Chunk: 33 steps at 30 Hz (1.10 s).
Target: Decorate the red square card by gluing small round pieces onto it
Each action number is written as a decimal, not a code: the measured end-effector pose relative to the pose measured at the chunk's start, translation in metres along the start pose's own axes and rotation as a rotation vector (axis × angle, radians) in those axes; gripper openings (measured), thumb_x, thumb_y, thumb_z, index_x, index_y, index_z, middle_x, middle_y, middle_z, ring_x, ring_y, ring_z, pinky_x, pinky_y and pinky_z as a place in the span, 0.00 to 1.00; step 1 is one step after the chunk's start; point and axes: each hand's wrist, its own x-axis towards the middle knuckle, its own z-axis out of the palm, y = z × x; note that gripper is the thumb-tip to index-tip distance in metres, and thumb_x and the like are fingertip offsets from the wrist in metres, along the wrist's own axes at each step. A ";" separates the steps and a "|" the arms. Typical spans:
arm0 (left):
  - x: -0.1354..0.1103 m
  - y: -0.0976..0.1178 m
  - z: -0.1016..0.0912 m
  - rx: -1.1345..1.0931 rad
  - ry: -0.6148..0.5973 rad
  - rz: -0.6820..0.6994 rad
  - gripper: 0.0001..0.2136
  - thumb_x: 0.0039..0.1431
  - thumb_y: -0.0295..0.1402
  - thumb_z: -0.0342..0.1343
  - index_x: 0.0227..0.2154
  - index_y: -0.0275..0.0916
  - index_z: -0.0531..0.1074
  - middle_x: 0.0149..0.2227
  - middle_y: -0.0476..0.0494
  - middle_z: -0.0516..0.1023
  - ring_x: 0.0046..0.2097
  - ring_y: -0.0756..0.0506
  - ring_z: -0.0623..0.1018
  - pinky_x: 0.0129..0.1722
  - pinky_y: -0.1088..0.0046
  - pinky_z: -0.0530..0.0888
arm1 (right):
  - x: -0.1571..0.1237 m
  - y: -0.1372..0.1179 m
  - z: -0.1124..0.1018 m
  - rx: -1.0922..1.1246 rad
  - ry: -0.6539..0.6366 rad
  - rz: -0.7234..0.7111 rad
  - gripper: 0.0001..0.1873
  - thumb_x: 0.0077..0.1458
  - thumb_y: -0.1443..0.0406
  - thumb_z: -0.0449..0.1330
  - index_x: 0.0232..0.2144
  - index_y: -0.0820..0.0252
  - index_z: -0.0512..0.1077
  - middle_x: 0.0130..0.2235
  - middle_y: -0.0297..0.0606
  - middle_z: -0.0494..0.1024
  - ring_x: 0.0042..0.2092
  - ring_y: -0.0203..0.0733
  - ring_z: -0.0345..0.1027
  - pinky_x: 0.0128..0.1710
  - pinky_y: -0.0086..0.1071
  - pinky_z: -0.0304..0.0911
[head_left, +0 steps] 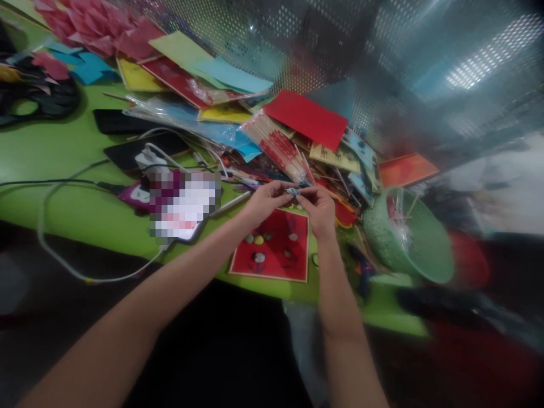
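My left hand (268, 199) and my right hand (318, 205) meet over the far edge of a red card (276, 263). Between their fingertips they pinch a small pale bluish piece (292, 191), too small and blurred to name. Both hands are closed on it. The red card lies flat near the table's front edge and bears several small round pieces in white, yellow and grey, along with dark markings. Part of its far side is covered by my hands.
On the green table (38, 156), a lit phone (191, 207) and white cable (45, 238) lie left. Behind are bundled sticks (274, 141) and a red sheet (306, 118). A green basket (410, 243) stands right; pink paper (93, 25) is back left.
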 end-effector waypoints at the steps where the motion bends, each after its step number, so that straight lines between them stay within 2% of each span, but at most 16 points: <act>1: 0.000 0.000 0.000 -0.004 0.000 -0.004 0.19 0.53 0.32 0.66 0.48 0.33 0.77 0.39 0.41 0.82 0.38 0.49 0.79 0.44 0.71 0.76 | 0.000 0.000 0.000 0.001 -0.005 0.003 0.16 0.49 0.55 0.70 0.35 0.58 0.73 0.35 0.35 0.81 0.37 0.40 0.76 0.41 0.37 0.73; 7: -0.001 0.001 0.000 -0.043 0.016 -0.036 0.22 0.51 0.34 0.68 0.49 0.34 0.76 0.39 0.43 0.82 0.38 0.49 0.79 0.42 0.72 0.76 | -0.002 0.001 0.000 -0.019 0.007 -0.066 0.13 0.52 0.58 0.68 0.36 0.58 0.73 0.35 0.35 0.80 0.36 0.39 0.75 0.40 0.35 0.72; 11: 0.000 0.002 -0.001 -0.077 0.037 -0.072 0.25 0.50 0.35 0.69 0.52 0.36 0.75 0.35 0.46 0.81 0.34 0.51 0.78 0.39 0.73 0.75 | -0.006 -0.008 -0.002 -0.234 0.030 -0.232 0.07 0.57 0.62 0.65 0.37 0.57 0.76 0.37 0.36 0.80 0.39 0.40 0.74 0.43 0.36 0.70; 14: 0.000 0.002 -0.002 -0.111 0.049 -0.093 0.20 0.49 0.35 0.69 0.46 0.36 0.78 0.36 0.46 0.81 0.34 0.52 0.77 0.40 0.73 0.75 | -0.007 -0.016 -0.003 -0.390 0.024 -0.353 0.04 0.59 0.64 0.62 0.37 0.55 0.76 0.40 0.38 0.80 0.43 0.43 0.73 0.47 0.39 0.69; 18: 0.001 0.000 -0.002 -0.119 0.074 -0.090 0.17 0.48 0.34 0.70 0.42 0.34 0.78 0.38 0.45 0.80 0.34 0.52 0.77 0.39 0.75 0.74 | -0.007 -0.016 -0.003 -0.402 0.009 -0.389 0.04 0.59 0.66 0.61 0.37 0.54 0.76 0.40 0.38 0.79 0.44 0.44 0.73 0.48 0.40 0.69; 21: 0.001 0.000 -0.002 -0.094 0.084 -0.073 0.17 0.48 0.34 0.70 0.41 0.34 0.78 0.36 0.46 0.80 0.34 0.53 0.76 0.38 0.75 0.73 | -0.006 -0.013 -0.002 -0.354 -0.003 -0.349 0.05 0.58 0.65 0.62 0.38 0.55 0.75 0.41 0.38 0.79 0.44 0.42 0.73 0.47 0.38 0.69; 26: 0.002 0.000 -0.002 0.033 0.056 0.021 0.16 0.49 0.32 0.68 0.41 0.34 0.76 0.37 0.45 0.80 0.37 0.50 0.77 0.40 0.73 0.73 | -0.007 -0.011 -0.001 -0.253 -0.034 -0.159 0.10 0.56 0.60 0.64 0.40 0.56 0.72 0.39 0.35 0.78 0.38 0.38 0.73 0.42 0.33 0.69; 30: 0.004 -0.002 -0.003 0.231 0.059 0.132 0.12 0.51 0.29 0.64 0.40 0.35 0.75 0.37 0.44 0.80 0.39 0.48 0.78 0.44 0.70 0.74 | -0.006 -0.013 -0.002 -0.424 -0.046 -0.082 0.13 0.58 0.54 0.63 0.35 0.56 0.70 0.31 0.31 0.74 0.32 0.37 0.68 0.34 0.30 0.63; 33: 0.004 -0.004 -0.003 0.320 0.039 0.173 0.11 0.51 0.27 0.61 0.39 0.35 0.75 0.36 0.44 0.81 0.39 0.48 0.78 0.44 0.70 0.74 | -0.006 -0.015 -0.004 -0.544 -0.125 -0.066 0.17 0.61 0.51 0.58 0.28 0.55 0.67 0.26 0.29 0.69 0.29 0.37 0.63 0.31 0.30 0.57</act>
